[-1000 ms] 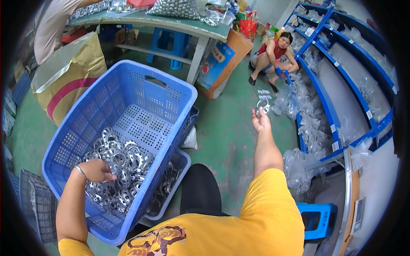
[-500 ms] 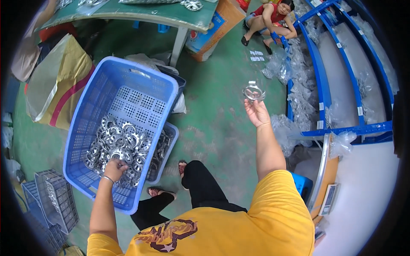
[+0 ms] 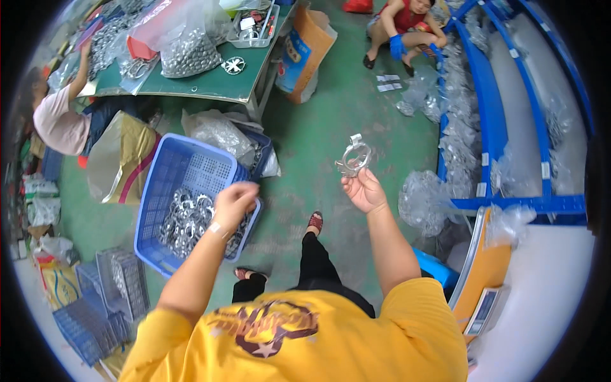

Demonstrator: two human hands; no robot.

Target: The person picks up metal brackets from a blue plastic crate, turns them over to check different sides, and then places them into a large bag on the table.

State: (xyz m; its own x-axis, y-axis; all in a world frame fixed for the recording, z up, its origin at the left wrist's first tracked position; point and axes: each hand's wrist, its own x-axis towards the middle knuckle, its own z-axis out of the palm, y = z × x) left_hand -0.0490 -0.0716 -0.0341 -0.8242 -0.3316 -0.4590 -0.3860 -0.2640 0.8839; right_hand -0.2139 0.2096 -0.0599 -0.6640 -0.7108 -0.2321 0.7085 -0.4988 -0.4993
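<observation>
My right hand (image 3: 366, 192) is raised over the floor, its thumb and fingers closed on a few silver metal ring parts (image 3: 355, 156), one with a small block-like tab on top. To the left, my left hand (image 3: 234, 205) is up over the right side of the blue plastic basket (image 3: 145, 232). Its fingers look curled but are smeared by motion, and whether anything is in them does not show. Inside the basket lies a heap of similar silver ring parts (image 3: 181, 219).
A green table (image 3: 216, 89) with bags of metal parts stands beyond the basket; a person (image 3: 60, 121) sits at its left. Another person with blue gloves (image 3: 398, 46) squats at the far right. Blue shelving (image 3: 496, 127) runs along the right, and grey-blue crates (image 3: 95, 318) stand lower left.
My left hand has risen out of the heap in the basket and moved right, toward my right hand. The right hand still holds the ring parts. The whole view has shifted, showing more of the table.
</observation>
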